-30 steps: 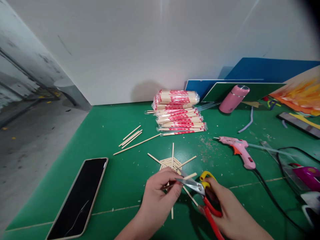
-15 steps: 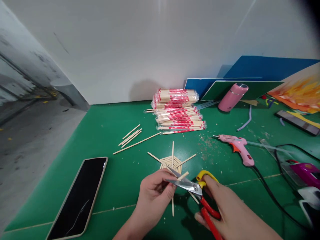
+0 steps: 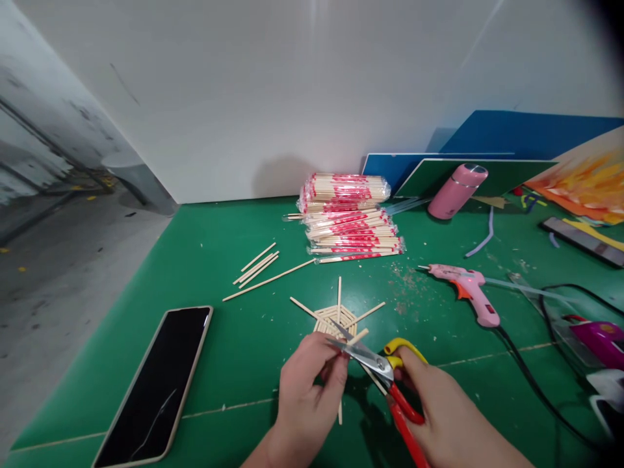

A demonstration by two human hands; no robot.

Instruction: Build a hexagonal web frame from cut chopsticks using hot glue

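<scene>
Scissors (image 3: 373, 361) with red and yellow handles are in my right hand (image 3: 441, 403), its fingers wrapped round the handles. The blades are apart, with a short wooden stick (image 3: 359, 337) between them. My left hand (image 3: 309, 390) pinches that stick near the blade tips. Below and behind the hands, a web-like piece made of sticks (image 3: 340, 300) lies on the green table, with spokes pointing outward and rings round its centre. Part of it is hidden by the hands and scissors. Several cut sticks (image 3: 258, 268) and one longer stick (image 3: 268, 280) lie to the back left.
Wrapped chopsticks (image 3: 348, 218) are piled at the back of the green table (image 3: 234, 351). A phone (image 3: 156, 383) lies at left. To the right are a pink glue gun (image 3: 468, 286) with a black cord, a pink bottle (image 3: 457, 191), another phone (image 3: 582, 240) and a purple tool (image 3: 599, 339).
My left hand has shifted slightly right and looks more upright. The scissors' handles have come a little closer together round the stick. The view has moved slightly.
</scene>
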